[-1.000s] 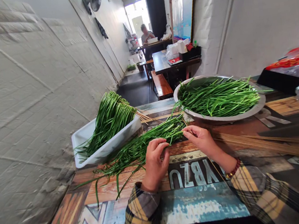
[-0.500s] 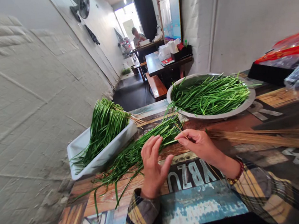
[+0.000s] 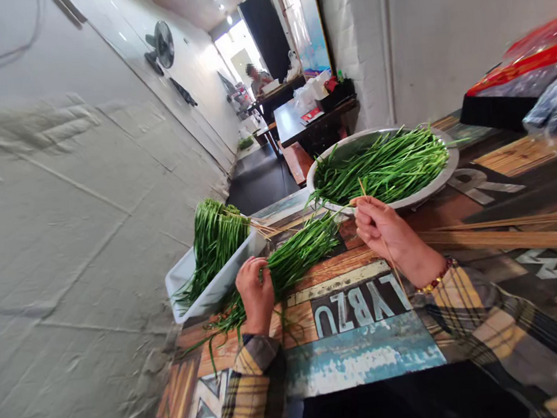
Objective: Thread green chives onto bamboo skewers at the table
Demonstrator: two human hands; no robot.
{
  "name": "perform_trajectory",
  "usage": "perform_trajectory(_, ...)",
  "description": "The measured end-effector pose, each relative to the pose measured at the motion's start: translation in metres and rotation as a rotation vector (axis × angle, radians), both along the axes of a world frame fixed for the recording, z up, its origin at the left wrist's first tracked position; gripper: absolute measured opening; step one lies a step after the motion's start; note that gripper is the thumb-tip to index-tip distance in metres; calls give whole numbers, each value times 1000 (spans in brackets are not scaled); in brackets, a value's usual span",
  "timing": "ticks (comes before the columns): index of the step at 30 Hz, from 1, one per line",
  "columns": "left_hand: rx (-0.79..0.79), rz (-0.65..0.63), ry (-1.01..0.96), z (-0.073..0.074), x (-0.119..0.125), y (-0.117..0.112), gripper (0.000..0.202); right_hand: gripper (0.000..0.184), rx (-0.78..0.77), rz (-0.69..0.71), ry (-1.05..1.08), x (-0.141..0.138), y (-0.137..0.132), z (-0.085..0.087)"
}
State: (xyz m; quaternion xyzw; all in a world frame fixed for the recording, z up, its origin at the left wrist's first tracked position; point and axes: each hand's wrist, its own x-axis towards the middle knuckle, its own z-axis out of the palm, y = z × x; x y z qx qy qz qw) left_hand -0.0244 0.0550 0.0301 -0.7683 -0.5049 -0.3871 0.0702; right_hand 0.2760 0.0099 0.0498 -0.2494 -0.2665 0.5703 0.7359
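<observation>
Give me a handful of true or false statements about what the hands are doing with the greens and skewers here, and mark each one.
1. The left hand grips the bundle of chives lying on the table. True.
2. The right hand holds a knife. False: it pinches a thin bamboo skewer, tip pointing up.
3. The metal basin holds loose green chives. True.
4. The white tray is bare. False: skewered chives lean in it.
5. The pile of bamboo skewers lies on the table to the right of the right hand. True.
6. Both hands rest inside the basin. False: both are over the table, in front of it.
</observation>
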Motion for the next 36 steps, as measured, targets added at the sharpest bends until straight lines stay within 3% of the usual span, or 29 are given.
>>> perform_trajectory(3,45,74,-33,27,-25,-2,17,23,21,92,48,1,0,-4)
perform_trajectory(5,55,138,-99,47,-38,-10,18,26,-6,147,-73,-12,-1,-14)
perform_trajectory(7,-33,165,-178,63,-44,-22,18,29,-76,227,-333,-33,-3,-26)
perform_trajectory(9,-168,149,-230,71,-39,-34,19,32,-89,272,-400,-54,-7,-39)
perform_trajectory(13,-423,10,-265,56,-2,-55,22,32,-59,306,-477,-75,-14,-55)
perform_trajectory(18,-680,-198,-347,23,61,-69,32,30,-23,259,-512,-75,-13,-59)
perform_trajectory(21,-796,-251,-417,12,81,-75,39,32,-8,194,-514,-74,-8,-61)
perform_trajectory(24,-866,-240,-455,8,82,-75,43,32,9,143,-536,-74,-6,-61)
perform_trajectory(27,-829,-195,-387,12,71,-66,39,28,36,138,-588,-74,-6,-59)
perform_trajectory(34,-602,-66,-215,51,31,-37,15,28,63,136,-762,-76,-8,-67)
perform_trajectory(36,-574,-72,-193,55,29,-34,14,25,86,127,-810,-78,-10,-70)
